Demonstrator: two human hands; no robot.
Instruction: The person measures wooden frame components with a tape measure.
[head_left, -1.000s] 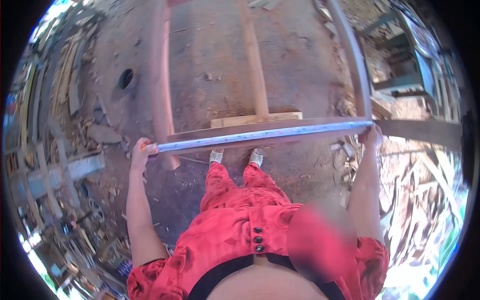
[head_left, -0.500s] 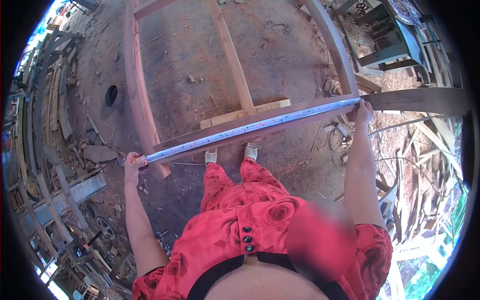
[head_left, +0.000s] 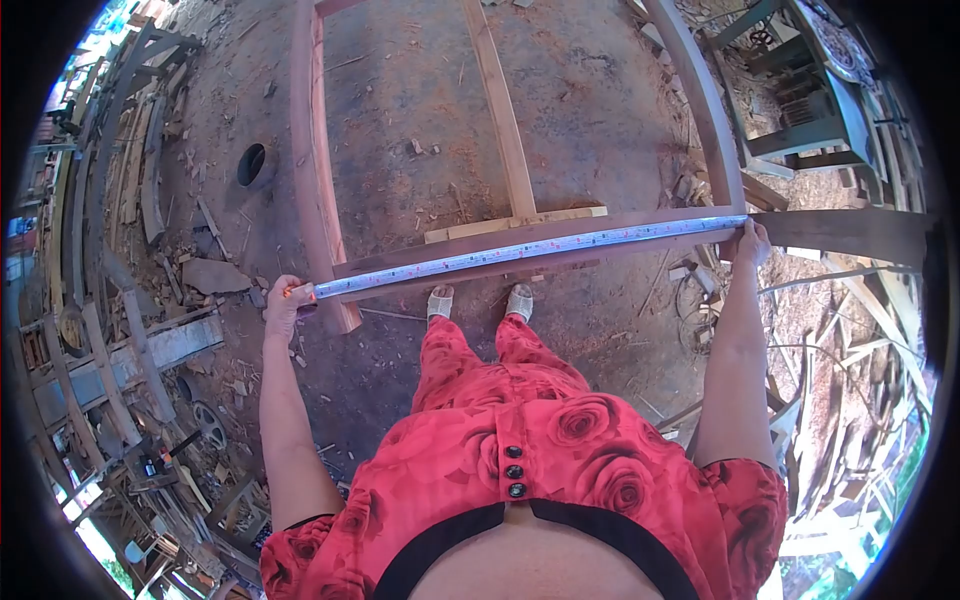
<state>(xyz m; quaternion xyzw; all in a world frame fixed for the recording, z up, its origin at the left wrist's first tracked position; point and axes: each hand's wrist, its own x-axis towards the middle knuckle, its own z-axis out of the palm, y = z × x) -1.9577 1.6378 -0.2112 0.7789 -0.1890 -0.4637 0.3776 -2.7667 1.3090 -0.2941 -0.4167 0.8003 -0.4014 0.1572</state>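
A tape measure blade (head_left: 530, 250) is stretched across the near rail of a wooden frame (head_left: 720, 150). My left hand (head_left: 281, 308) is closed around the orange tape measure case (head_left: 294, 293) just off the rail's left end. At the right corner of the frame, my right hand (head_left: 753, 246) grips the other end of the blade, its fingers at the wood. The blade lies roughly along the rail, tilted slightly up toward the right. A middle bar (head_left: 500, 110) of the frame runs away from me to a short pale cross piece (head_left: 515, 224).
Scrap timber (head_left: 140, 170) is piled along the left, and loose offcuts (head_left: 850, 330) cover the ground at right. A wooden table-like stand (head_left: 825, 130) is at the upper right. A dark round container (head_left: 253, 165) sits on the dirt floor (head_left: 400, 130), beyond my feet.
The view has shifted, so frame and hands appear farther right and slightly lower. Both hands keep their hold, with the tape still stretched along the rail.
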